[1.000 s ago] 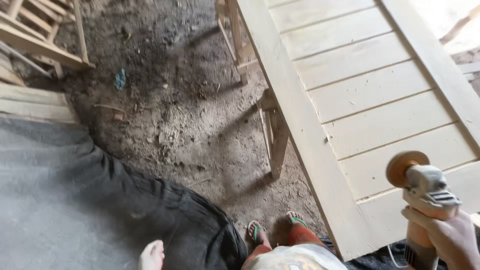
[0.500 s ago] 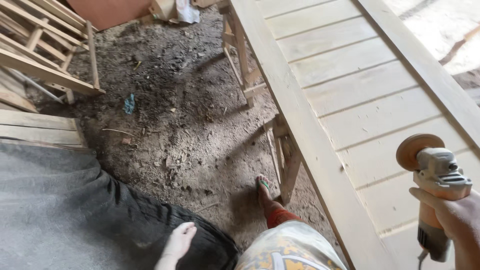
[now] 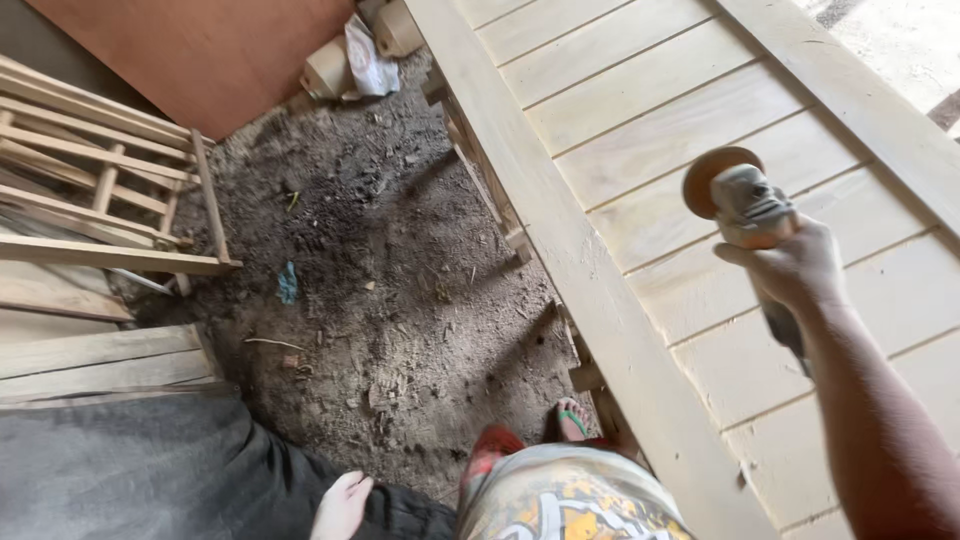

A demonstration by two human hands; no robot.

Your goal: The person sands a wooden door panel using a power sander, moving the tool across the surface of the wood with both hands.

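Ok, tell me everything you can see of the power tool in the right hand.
The angle grinder is a handheld tool with a grey, dust-coated metal head and a round tan sanding disc at its upper-left end. Its dark body runs down and right, mostly hidden inside the right hand, which grips it behind the head. It is held above the pale slatted wooden panel; whether the disc touches the wood cannot be told.

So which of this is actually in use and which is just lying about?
In use: angle grinder gripped in right hand, above the slatted wooden panel.
Lying about: wooden frames, blue scrap, brown board, crumpled bag. Left hand holds nothing.
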